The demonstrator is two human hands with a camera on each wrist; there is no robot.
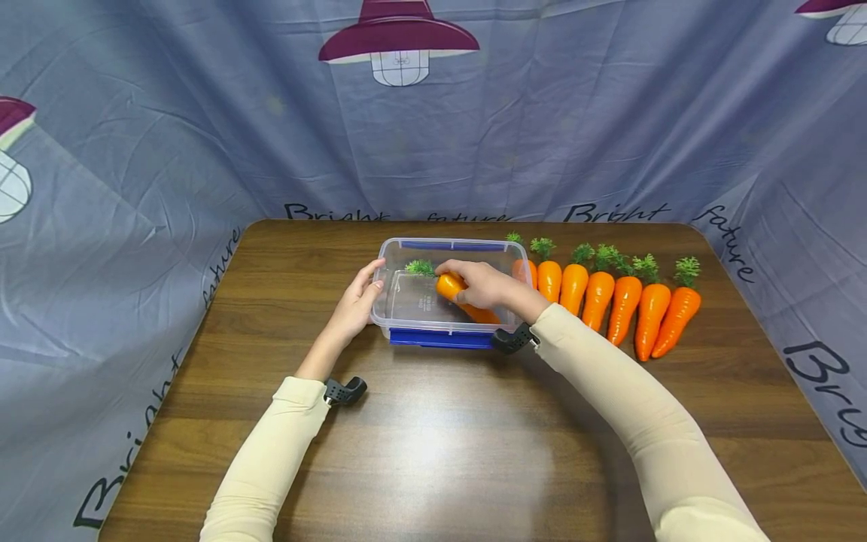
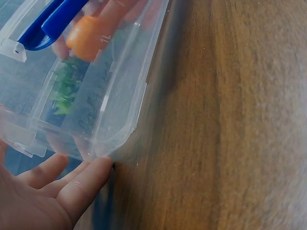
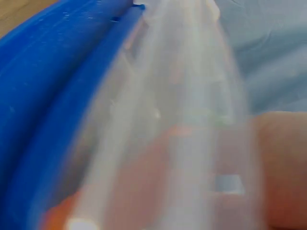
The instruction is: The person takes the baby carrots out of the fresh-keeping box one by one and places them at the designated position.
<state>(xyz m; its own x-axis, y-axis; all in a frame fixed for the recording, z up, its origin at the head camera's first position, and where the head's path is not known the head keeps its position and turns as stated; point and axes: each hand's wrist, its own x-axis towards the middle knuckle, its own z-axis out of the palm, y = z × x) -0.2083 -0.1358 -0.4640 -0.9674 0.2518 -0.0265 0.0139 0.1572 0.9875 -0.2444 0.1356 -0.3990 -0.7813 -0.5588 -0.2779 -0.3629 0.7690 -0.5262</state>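
Note:
A clear plastic container (image 1: 410,305) with blue latches stands on the wooden table. Inside it, my right hand (image 1: 486,284) grips a carrot (image 1: 448,286), thumb and fingers around its thick upper part. The carrot's green leafy top (image 1: 420,267) points left and its tip leans toward the front right corner. My left hand (image 1: 355,302) rests against the container's left side, its fingertips touching the wall and rim. Through the wall, the left wrist view shows the orange carrot end (image 2: 85,42). The right wrist view is blurred, with a blue latch (image 3: 53,100) filling its left.
Several more carrots (image 1: 599,297) with green tops lie in a row to the right, the leftmost partly behind the container's right wall. The brown table (image 1: 433,452) extends in front of the container. A patterned blue-grey curtain (image 1: 542,135) hangs around the table's back and sides.

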